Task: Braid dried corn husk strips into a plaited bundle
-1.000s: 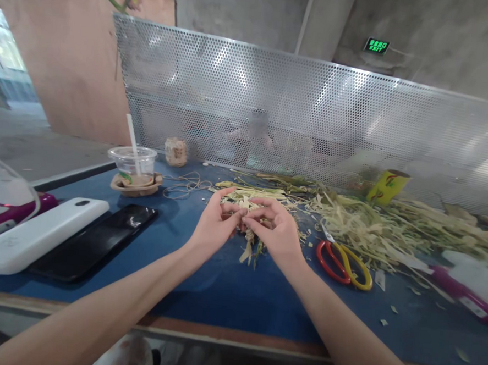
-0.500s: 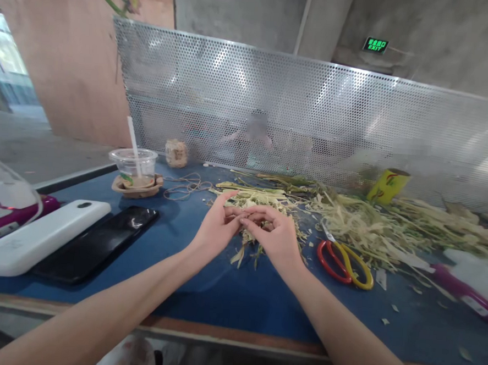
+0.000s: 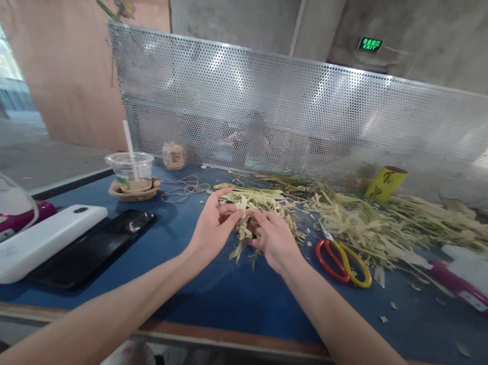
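My left hand (image 3: 214, 225) is closed in a pinch, thumb against fingers, at a pale dried leaf strip (image 3: 244, 204) that stands up from the fingertips. Close beside it, my right hand (image 3: 277, 238) has its fingertips drawn together by the same strip; what lies inside those fingers is partly hidden. Both hands hover over a heap of cut dried leaf pieces (image 3: 239, 253). To the right of my right hand lie scissors (image 3: 342, 263) with one red and one yellow handle, blades pointing away from me.
A larger pile of dried leaves (image 3: 349, 216) spreads right, around a yellow tube (image 3: 386, 183). On the left are a black phone (image 3: 95, 248), a white power bank (image 3: 42, 242), a plastic cup (image 3: 131, 170) and loose twine (image 3: 185, 189). A perforated metal screen (image 3: 274, 96) stands behind.
My hands have drawn slightly apart, and the pale strip now shows between the fingertips. My right hand has turned, its fingers lower. The view has shifted slightly.
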`<state>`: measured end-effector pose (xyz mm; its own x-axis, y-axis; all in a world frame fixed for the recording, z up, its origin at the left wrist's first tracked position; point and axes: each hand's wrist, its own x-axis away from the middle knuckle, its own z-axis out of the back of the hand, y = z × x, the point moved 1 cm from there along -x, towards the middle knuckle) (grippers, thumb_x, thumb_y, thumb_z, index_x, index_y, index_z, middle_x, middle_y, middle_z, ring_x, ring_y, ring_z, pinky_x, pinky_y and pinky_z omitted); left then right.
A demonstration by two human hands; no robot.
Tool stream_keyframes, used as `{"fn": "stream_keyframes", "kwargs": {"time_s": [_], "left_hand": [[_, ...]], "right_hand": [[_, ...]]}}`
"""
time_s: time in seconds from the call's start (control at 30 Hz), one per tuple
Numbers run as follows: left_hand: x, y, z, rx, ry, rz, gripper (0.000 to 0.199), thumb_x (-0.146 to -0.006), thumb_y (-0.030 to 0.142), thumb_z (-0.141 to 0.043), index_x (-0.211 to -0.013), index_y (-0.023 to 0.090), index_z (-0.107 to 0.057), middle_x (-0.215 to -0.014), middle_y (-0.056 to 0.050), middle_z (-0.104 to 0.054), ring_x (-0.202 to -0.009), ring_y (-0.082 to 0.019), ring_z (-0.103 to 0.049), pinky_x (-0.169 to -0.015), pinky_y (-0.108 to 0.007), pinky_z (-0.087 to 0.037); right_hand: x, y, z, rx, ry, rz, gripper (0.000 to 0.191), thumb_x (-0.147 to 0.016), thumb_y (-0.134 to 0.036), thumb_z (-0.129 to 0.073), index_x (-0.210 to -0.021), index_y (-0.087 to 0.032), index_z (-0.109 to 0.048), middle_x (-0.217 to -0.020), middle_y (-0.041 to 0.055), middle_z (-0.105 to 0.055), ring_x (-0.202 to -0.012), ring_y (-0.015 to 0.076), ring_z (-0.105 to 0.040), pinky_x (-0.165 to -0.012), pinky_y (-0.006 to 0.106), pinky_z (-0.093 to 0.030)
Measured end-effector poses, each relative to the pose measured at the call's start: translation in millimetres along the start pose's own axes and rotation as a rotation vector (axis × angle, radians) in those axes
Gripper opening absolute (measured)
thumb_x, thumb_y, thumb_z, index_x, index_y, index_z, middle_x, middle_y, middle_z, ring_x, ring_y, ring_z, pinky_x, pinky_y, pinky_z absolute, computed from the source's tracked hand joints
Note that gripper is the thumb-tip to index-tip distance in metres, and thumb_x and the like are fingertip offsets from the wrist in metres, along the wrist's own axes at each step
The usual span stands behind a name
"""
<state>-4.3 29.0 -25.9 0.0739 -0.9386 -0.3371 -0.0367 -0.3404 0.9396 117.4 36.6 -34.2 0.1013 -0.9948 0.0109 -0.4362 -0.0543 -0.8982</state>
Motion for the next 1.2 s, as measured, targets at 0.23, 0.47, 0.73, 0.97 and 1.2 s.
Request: {"fn": "stream_keyframes", "kwargs": {"time_s": [0.23, 0.47, 0.73, 0.97, 1.2], "left_hand": [[0.7, 6.6, 3.1, -0.075, -0.014, -0.058, 0.067, -0.068, 0.021, -0.064, -0.127, 0.017, -0.034, -0.071, -0.001, -0.062, -0.058, -0.011, -0.056, -0.057, -0.023, -0.044], [-4.5, 6.3, 6.7, 0.2, 0.012, 0.087, 0.104, -0.056, 0.009, -0.073, -0.139, 0.017, -0.011, -0.091, -0.01, -0.066, -0.044, -0.004, -0.046, -0.04, -0.018, -0.037], [-3.5, 14.6, 9.0, 0.091, -0.114, 0.067, 0.112, -0.054, 0.011, -0.075, -0.14, 0.019, -0.004, -0.094, -0.012, -0.063, -0.046, -0.007, -0.05, -0.036, -0.019, -0.039], [-3.1, 18.1, 13.1, -0.356, -0.179, -0.039, 0.119, -0.058, 0.017, -0.071, -0.136, 0.023, 0.019, -0.072, -0.001, -0.064, -0.051, -0.012, -0.055, -0.04, -0.019, -0.042], [-1.2, 22.7, 14.7, -0.644, -0.124, -0.163, 0.115, -0.061, 0.014, -0.066, -0.135, 0.011, 0.022, -0.051, 0.006, -0.062, -0.039, -0.01, -0.046, -0.045, -0.018, -0.038]], "right_hand": [[-4.3, -0.4, -0.1, -0.037, -0.009, -0.029, 0.036, -0.059, -0.035, -0.074, -0.059, -0.018, -0.042, -0.053, -0.003, -0.061, -0.049, 0.01, -0.059, -0.048, 0.022, -0.049], [-7.6, -5.4, 1.6, -0.04, 0.077, 0.022, 0.03, -0.072, -0.024, -0.065, -0.06, -0.019, -0.039, -0.053, -0.0004, -0.065, -0.047, 0.0117, -0.062, -0.049, 0.022, -0.051], [-10.9, -10.9, 7.6, 0.15, 0.045, 0.189, 0.026, -0.073, -0.028, -0.062, -0.061, -0.021, -0.04, -0.052, -0.002, -0.063, -0.048, 0.0142, -0.061, -0.055, 0.03, -0.052], [5.0, -20.8, 8.4, 0.866, 0.038, 0.657, 0.015, -0.079, -0.029, -0.052, -0.066, -0.023, -0.046, -0.064, -0.0003, -0.062, -0.061, 0.0161, -0.058, -0.057, 0.027, -0.04], [5.3, -19.5, 5.7, 0.815, -0.1, 0.608, 0.022, -0.081, -0.033, -0.05, -0.064, -0.023, -0.041, -0.056, -0.0038, -0.058, -0.048, 0.0116, -0.05, -0.05, 0.024, -0.035]]}}
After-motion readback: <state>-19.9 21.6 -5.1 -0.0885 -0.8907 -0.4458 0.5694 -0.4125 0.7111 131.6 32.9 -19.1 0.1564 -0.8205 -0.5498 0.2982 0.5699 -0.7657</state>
